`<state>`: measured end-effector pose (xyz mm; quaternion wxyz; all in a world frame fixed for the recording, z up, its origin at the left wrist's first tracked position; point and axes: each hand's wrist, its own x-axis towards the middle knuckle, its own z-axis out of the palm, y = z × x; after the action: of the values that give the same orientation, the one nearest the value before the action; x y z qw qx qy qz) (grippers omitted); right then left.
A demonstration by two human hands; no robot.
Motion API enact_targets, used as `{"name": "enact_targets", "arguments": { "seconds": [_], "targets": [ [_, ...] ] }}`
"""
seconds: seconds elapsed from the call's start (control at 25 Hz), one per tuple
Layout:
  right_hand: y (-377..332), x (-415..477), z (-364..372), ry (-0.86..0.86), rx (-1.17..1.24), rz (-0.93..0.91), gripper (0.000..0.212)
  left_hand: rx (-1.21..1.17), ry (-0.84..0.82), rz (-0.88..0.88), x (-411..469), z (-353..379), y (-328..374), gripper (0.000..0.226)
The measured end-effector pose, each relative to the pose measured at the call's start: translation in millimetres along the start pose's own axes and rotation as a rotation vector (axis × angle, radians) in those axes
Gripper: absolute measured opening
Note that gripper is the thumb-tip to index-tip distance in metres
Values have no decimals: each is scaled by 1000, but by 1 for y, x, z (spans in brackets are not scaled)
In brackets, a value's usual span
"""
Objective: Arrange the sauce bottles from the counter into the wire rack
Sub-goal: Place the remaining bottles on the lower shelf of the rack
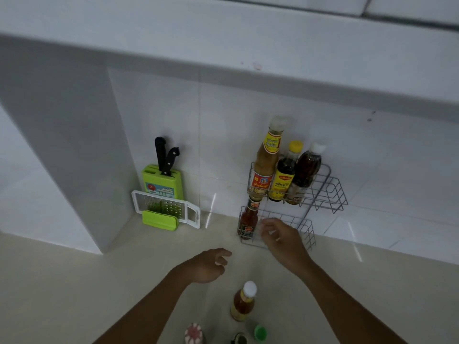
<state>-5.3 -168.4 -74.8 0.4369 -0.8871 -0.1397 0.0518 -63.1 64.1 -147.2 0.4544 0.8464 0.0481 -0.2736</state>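
White tiles back your rack (323,192): four bottles (283,175) sit inside, one (243,304) plus smaller containers wait on the bench (74,294). Your left hand (208,265) and right hand (283,235) are open, empty.

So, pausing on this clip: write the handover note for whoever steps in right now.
Left hand: empty, open, hovering over the beige counter.
Right hand: empty, fingers spread at the front of the grey wire rack's lower tier.
Done: three bottles stand on the upper tier; a red-sauce bottle is at the lower tier's left end.
Left: the amber bottle with a white cap on the counter, plus a few small containers at the frame's bottom edge, too cut off to identify.
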Motion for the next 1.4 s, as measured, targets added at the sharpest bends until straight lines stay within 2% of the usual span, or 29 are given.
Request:
{"name": "enact_targets", "arguments": {
  "seconds": [0.08,0.16,0.24,0.4,0.48,0.56,0.68,0.76,0.84,0.92,0.96,1.0,1.04,1.08,1.12,1.16,1.24,1.28,1.32,1.36,1.4],
  "targets": [
    [-12,-40,-2,-213,-53,-77,35,10,-25,13,-8,4,-1,53],
    [-9,-69,5,-416,-272,-120,54,22,-39,30,-14,8,1,54],
    [0,-82,16,-473,-397,-142,52,42,-52,52,-18,12,5,57],
    [-5,-84,19,-378,-303,-112,20,133,-91,89,-26,18,15,70],
    [-13,-82,9,-284,-220,-100,16,141,-90,107,-31,21,16,82],
    [-29,-79,-6,-139,-110,-102,20,75,-4,184,-39,24,23,91],
    [-54,-71,-27,9,92,-169,23,-43,287,437,-51,29,46,61],
    [-74,-67,-43,-16,9,-278,26,-77,355,535,-61,22,67,44],
    [-90,-59,-63,1,-303,-565,20,-167,164,556,-73,10,86,38],
    [-98,-49,-83,91,-624,-967,22,-268,-156,543,-87,1,102,33],
    [-102,-43,-90,111,-693,-1076,27,-304,-292,538,-93,-3,110,31],
    [-105,-38,-93,117,-713,-1100,30,-330,-366,528,-97,-7,117,29],
    [-108,-34,-94,103,-709,-1024,33,-308,-340,512,-99,-10,123,26],
    [-109,-31,-89,93,-740,-897,34,-213,-210,487,-101,-13,128,23],
    [-112,-30,-79,44,-765,-674,33,-31,7,452,-102,-17,132,23],
    [-113,-28,-70,17,-694,-410,31,247,265,421,-103,-20,137,29],
    [-113,-18,-63,-57,-332,164,37,839,710,393,-97,-16,140,32],
    [-114,-18,-62,-68,-121,302,44,934,809,417,-95,-10,141,31],
    [-116,-19,-65,-70,-28,308,48,908,837,417,-95,-9,144,31],
    [-116,-21,-69,-71,-90,180,51,729,748,402,-97,-14,146,31],
    [-113,-23,-75,-36,-247,-22,53,407,576,388,-102,-20,149,30]
  ]
}}
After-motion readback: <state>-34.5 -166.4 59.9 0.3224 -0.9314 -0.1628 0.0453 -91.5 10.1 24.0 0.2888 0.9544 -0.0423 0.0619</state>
